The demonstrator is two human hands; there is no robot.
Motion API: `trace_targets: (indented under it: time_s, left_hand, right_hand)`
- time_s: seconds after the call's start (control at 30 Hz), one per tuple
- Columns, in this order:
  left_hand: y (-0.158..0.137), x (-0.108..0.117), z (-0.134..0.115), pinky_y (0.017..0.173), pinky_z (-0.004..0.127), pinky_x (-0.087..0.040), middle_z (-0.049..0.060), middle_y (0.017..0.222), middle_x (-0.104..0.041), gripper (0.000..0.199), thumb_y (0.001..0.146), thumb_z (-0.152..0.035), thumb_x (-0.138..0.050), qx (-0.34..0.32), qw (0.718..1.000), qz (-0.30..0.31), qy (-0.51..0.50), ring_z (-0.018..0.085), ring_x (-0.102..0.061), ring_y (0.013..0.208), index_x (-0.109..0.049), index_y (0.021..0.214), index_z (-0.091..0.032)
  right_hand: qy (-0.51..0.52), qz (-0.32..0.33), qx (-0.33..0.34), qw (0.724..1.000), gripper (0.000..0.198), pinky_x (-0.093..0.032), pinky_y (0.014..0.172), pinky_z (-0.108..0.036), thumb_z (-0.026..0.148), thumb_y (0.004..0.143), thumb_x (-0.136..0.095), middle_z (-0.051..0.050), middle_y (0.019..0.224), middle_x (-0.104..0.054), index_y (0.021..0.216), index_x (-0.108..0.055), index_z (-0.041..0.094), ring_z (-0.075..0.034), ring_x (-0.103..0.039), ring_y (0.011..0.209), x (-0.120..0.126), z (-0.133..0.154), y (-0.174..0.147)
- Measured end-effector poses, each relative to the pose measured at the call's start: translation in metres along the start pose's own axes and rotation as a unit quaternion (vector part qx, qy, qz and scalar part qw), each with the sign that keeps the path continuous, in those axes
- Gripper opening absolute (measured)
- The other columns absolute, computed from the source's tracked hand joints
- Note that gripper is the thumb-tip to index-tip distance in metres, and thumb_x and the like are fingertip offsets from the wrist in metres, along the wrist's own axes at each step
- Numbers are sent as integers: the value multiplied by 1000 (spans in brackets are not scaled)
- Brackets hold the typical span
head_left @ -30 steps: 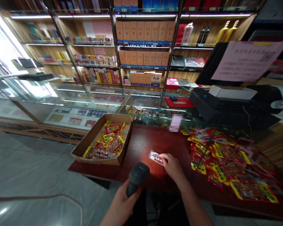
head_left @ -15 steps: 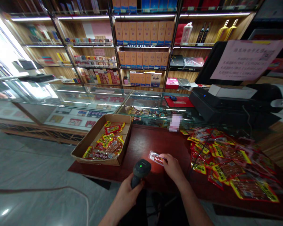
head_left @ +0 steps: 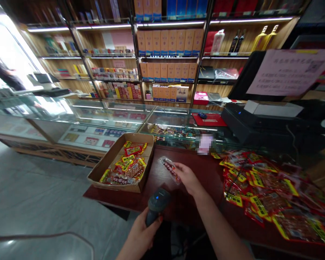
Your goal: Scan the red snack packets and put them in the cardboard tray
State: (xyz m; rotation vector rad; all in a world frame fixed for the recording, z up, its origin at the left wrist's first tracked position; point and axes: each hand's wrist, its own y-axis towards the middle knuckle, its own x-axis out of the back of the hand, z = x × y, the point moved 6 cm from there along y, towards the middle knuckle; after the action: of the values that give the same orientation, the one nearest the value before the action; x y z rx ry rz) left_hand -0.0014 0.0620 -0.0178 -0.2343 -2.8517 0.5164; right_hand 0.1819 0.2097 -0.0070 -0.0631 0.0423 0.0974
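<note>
My left hand (head_left: 144, 227) is wrapped round the grip of a dark barcode scanner (head_left: 158, 202), which shows a small blue light. My right hand (head_left: 188, 177) pinches the right edge of a small clear snack packet (head_left: 169, 169) with dark and reddish contents, held above the brown table (head_left: 162, 189). To the left of the packet sits an open cardboard box (head_left: 144, 177) holding several red and yellow snack packets (head_left: 128, 164). On the right lies a loose pile of similar snack packets (head_left: 262, 184).
Behind the table runs a glass display counter (head_left: 119, 113). A black monitor (head_left: 249, 72) bearing a pink sheet (head_left: 289, 72) stands at the right, near a mouse (head_left: 202, 115) on a red mat (head_left: 213, 121). Boxes (head_left: 169, 41) fill the back shelves. A person (head_left: 2, 72) is at far left.
My right hand has lifted the snack packet and moved it left, towards the box. The scanner's light has turned from green to blue, and its reddish glow on the table is gone.
</note>
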Motion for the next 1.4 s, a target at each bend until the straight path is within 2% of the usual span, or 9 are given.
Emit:
trace_targets:
  time_s: [0.17, 0.27, 0.37, 0.47, 0.57, 0.73, 0.9, 1.13, 1.4]
  left_hand:
    - [-8, 0, -7, 32, 17, -31, -13, 44, -42, 43, 79, -57, -65, -3, 1000, -11, -18, 7, -37, 33, -56, 94, -17]
    - [-11, 2, -9, 32, 17, -31, -13, 43, -42, 43, 77, -57, -66, 3, 999, -28, -24, 7, -37, 33, -56, 92, -18]
    - [-14, 6, -3, 32, 17, -31, -13, 44, -42, 48, 75, -61, -68, 9, 999, -37, -22, 7, -36, 32, -58, 91, -17]
    - [-13, 9, 9, 32, 17, -29, -12, 43, -43, 51, 73, -65, -71, 6, 999, -26, -33, 6, -36, 32, -60, 90, -18]
    - [-9, 8, 16, 33, 16, -27, -12, 42, -43, 54, 73, -69, -70, 3, 999, -15, -36, 6, -35, 32, -61, 89, -18]
    - [0, -8, 7, 32, 17, -27, -13, 40, -40, 58, 70, -72, -69, 4, 1000, 18, -14, 7, -34, 31, -60, 90, -18]
    - [0, -20, -5, 33, 18, -28, -12, 44, -42, 55, 72, -67, -69, -12, 999, 37, -6, 7, -35, 34, -61, 93, -17]
    - [-13, -12, 4, 35, 19, -27, -11, 41, -44, 50, 71, -61, -76, 24, 999, 24, -34, 9, -37, 34, -68, 97, -19]
    - [-7, -22, 1, 34, 19, -25, -12, 40, -41, 45, 77, -57, -71, 16, 999, 31, -2, 9, -35, 34, -64, 98, -17]
  right_hand:
    - [-82, -2, 89, 993, 42, -53, 96, -36, 34, 90, -58, -8, 123, -71, 129, -61, 18, -20, -67, 109, -71, 67, 83]
    - [-134, -22, 138, 981, 49, -43, 110, -40, 32, 89, -61, -9, 138, -62, 136, -55, 21, -21, -57, 127, -73, 73, 94]
    - [-297, -83, 166, 937, 51, -34, 117, -44, 35, 91, -56, -13, 145, -55, 140, -52, 19, -24, -49, 136, -27, 45, 69]
    - [-494, -214, 17, 843, 60, -23, 118, -59, 38, 92, -53, -21, 155, -41, 146, -46, 12, -38, -28, 148, 62, -7, 26]
    - [-605, -274, -97, 741, 67, -20, 116, -62, 38, 92, -50, -28, 157, -32, 149, -39, 3, -44, -20, 149, 142, -39, -20]
    - [-678, -313, -122, 654, 69, -25, 114, -57, 30, 88, -52, -24, 160, -29, 149, -38, 3, -45, -24, 146, 202, -33, -55]
    - [-670, -327, -96, 659, 55, -40, 98, -49, 17, 89, -43, -22, 158, -31, 143, -51, 10, -38, -45, 128, 209, -17, -47]
    - [-682, -312, -71, 658, 48, -33, 99, -55, 13, 88, -40, -18, 148, -50, 129, -65, 12, -40, -45, 125, 191, -3, -49]
    - [-637, -160, 10, 754, 43, -31, 101, -57, 22, 87, -52, -17, 137, -60, 128, -64, 13, -37, -49, 121, 69, -17, -78]
